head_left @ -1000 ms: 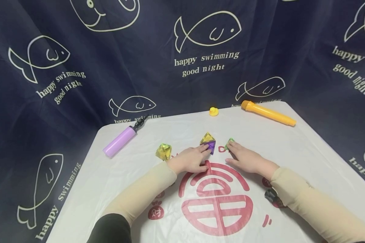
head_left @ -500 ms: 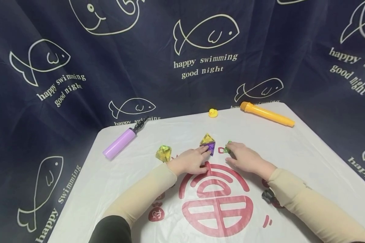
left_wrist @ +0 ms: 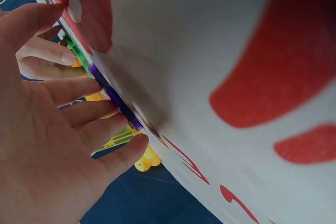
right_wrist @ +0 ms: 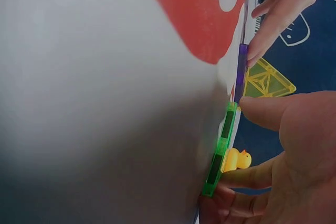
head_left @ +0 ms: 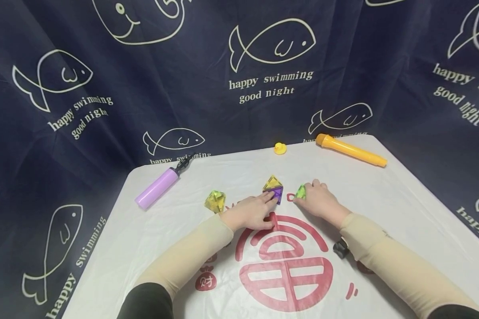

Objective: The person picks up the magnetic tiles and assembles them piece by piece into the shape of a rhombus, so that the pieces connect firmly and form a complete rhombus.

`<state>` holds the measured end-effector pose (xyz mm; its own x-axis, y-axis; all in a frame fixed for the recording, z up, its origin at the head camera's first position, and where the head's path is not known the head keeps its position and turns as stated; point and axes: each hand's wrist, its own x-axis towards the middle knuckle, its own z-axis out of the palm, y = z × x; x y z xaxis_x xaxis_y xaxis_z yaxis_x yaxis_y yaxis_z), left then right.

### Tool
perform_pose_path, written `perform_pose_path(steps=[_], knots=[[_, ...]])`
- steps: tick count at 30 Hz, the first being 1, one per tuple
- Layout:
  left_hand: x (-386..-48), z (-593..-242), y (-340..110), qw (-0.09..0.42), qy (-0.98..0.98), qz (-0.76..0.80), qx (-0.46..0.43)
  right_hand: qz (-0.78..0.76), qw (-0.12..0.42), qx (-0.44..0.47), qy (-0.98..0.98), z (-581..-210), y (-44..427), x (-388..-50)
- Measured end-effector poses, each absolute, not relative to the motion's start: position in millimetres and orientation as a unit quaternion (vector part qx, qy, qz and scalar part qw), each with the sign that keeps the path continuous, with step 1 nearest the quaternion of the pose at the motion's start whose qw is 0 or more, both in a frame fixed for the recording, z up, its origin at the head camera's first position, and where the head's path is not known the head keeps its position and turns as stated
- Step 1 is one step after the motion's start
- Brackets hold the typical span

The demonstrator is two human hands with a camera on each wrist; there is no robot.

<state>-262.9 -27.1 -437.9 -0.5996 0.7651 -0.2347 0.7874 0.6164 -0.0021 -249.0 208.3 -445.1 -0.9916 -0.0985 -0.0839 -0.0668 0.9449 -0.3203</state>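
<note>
My left hand (head_left: 250, 212) lies with its fingers extended onto a purple triangular magnetic tile (head_left: 278, 193). A yellow triangular magnetic tile (head_left: 272, 181) stands tilted up at the purple tile's far edge. To the right, my right hand (head_left: 323, 201) pinches a green magnetic tile (head_left: 300, 192) by its edges. In the right wrist view, the thumb is at one end of the green tile (right_wrist: 220, 148) and the fingers are at its other end. That tile is low at the table, near the purple tile (right_wrist: 241, 74). Part of the purple tile is hidden under my left fingers.
A yellow-green faceted magnetic tile shape (head_left: 214, 200) sits left of my left hand. Farther back lie a purple hand pump (head_left: 157, 188), a small yellow rubber duck (head_left: 280, 148) and an orange toy microphone (head_left: 351, 150). A black object (head_left: 340, 249) is beside my right sleeve.
My right hand has gone from extended fingers over the green tile to pinching it between thumb and fingers. The left hand keeps its place on the purple tile.
</note>
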Motion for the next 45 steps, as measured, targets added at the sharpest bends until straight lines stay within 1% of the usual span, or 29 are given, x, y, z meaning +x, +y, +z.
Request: perform_pose_path(steps=[10, 18, 23, 30, 37, 45], knots=[[-264.0, -440.0, -26.6, 0.105, 0.892, -0.056, 0.436, -0.158, 0.074, -0.003, 0.985, -445.7, 202.7, -256.2], [-264.4, -440.7, -26.0, 0.108, 0.892, -0.058, 0.434, -0.161, 0.064, -0.002, 0.985, -446.2, 200.3, -260.5], [-264.6, -440.4, -26.1, 0.110, 0.892, -0.060, 0.435, -0.192, 0.043, -0.011, 0.980, -448.7, 199.4, -264.0], [-265.1, -440.7, -26.1, 0.112, 0.892, -0.053, 0.436, -0.263, 0.048, -0.039, 0.963, -448.3, 201.9, -269.4], [-265.8, -442.6, -26.8, 0.112, 0.891, -0.052, 0.437, -0.306, 0.037, -0.090, 0.947, -446.0, 201.9, -271.0], [-266.7, -441.5, -26.5, 0.111, 0.890, -0.059, 0.439, -0.332, 0.026, -0.099, 0.938, -449.1, 193.6, -273.3]])
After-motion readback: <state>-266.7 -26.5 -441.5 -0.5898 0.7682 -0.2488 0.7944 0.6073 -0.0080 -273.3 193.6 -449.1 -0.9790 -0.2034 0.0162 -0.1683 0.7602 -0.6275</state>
